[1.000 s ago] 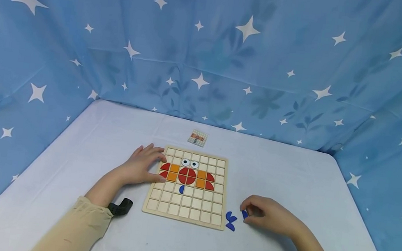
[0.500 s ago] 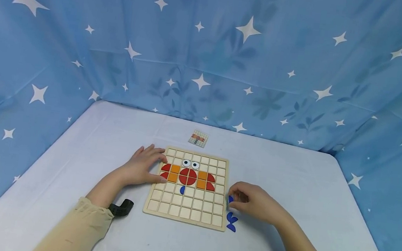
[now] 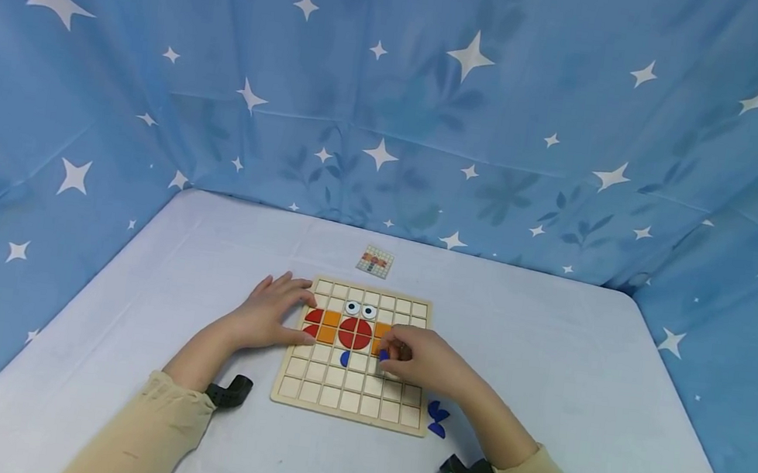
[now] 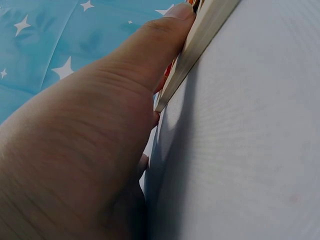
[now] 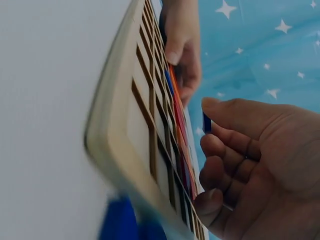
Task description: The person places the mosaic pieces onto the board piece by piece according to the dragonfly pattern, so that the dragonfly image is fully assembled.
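Note:
A wooden grid board (image 3: pixel 348 412) lies on the table, with red quarter-circle tiles (image 3: pixel 355 334), orange square tiles (image 3: pixel 329 326) and two eye tiles (image 3: pixel 360 310) set in its cells. One blue tile (image 3: pixel 345 358) sits just below the red circle. My left hand (image 3: pixel 265 315) rests at the board's left edge, thumb and fingertips on the rim. My right hand (image 3: pixel 424 357) is over the right half of the board and pinches a blue tile (image 5: pixel 207 123) between thumb and forefinger, covering some tiles in the head view.
Several loose blue tiles (image 3: pixel 437 419) lie beside the board's lower right corner. A small pattern card (image 3: pixel 374 261) lies behind the board. A blue star-print curtain (image 3: pixel 393 113) surrounds the white table (image 3: pixel 221 453).
My right hand has carried the blue tile leftward from beside the loose tiles to over the board. My left hand has stayed at the board's edge.

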Demonstrator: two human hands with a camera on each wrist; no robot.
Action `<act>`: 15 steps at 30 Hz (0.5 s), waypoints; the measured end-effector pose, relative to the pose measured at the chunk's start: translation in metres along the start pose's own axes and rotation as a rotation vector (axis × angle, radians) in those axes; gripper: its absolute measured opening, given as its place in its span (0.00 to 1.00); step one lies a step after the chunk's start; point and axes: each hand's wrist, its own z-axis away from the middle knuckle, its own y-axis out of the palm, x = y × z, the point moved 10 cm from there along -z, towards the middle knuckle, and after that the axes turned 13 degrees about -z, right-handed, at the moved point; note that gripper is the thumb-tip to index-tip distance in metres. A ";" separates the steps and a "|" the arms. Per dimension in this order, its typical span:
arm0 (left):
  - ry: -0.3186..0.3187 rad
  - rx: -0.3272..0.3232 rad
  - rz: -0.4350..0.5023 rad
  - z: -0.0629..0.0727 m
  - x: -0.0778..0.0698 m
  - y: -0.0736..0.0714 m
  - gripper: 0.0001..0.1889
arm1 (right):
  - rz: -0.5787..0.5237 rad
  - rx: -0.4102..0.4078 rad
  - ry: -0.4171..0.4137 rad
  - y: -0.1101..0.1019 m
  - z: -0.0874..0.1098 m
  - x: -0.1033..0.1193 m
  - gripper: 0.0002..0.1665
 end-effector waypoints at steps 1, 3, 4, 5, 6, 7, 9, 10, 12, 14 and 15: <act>0.000 0.000 -0.001 0.000 0.000 0.000 0.29 | 0.005 -0.002 -0.006 0.003 -0.002 0.002 0.10; 0.004 -0.004 0.001 0.000 0.000 0.000 0.29 | 0.005 -0.009 -0.015 0.007 -0.006 0.007 0.10; 0.004 -0.003 0.002 0.000 0.000 0.000 0.29 | 0.006 -0.014 -0.016 0.009 -0.008 0.010 0.11; 0.004 -0.004 0.001 0.000 -0.001 0.000 0.29 | 0.006 -0.017 -0.015 0.011 -0.010 0.012 0.11; 0.006 -0.007 0.004 0.000 -0.001 -0.001 0.29 | 0.011 -0.021 -0.010 0.013 -0.011 0.014 0.12; 0.007 -0.008 0.004 0.000 -0.001 -0.001 0.29 | 0.013 -0.022 -0.001 0.015 -0.013 0.015 0.12; 0.005 -0.007 0.003 0.001 -0.002 -0.002 0.29 | 0.018 -0.020 0.017 0.020 -0.015 0.016 0.13; 0.003 -0.005 0.003 0.001 -0.002 -0.002 0.29 | 0.027 -0.021 0.032 0.022 -0.016 0.016 0.13; 0.002 -0.004 0.004 0.001 -0.003 -0.003 0.29 | 0.049 -0.024 0.053 0.026 -0.018 0.015 0.14; 0.001 -0.005 0.004 0.001 -0.003 -0.004 0.29 | 0.070 -0.031 0.061 0.029 -0.019 0.015 0.14; 0.002 -0.007 0.004 0.001 -0.003 -0.004 0.29 | 0.085 -0.037 0.066 0.030 -0.019 0.015 0.14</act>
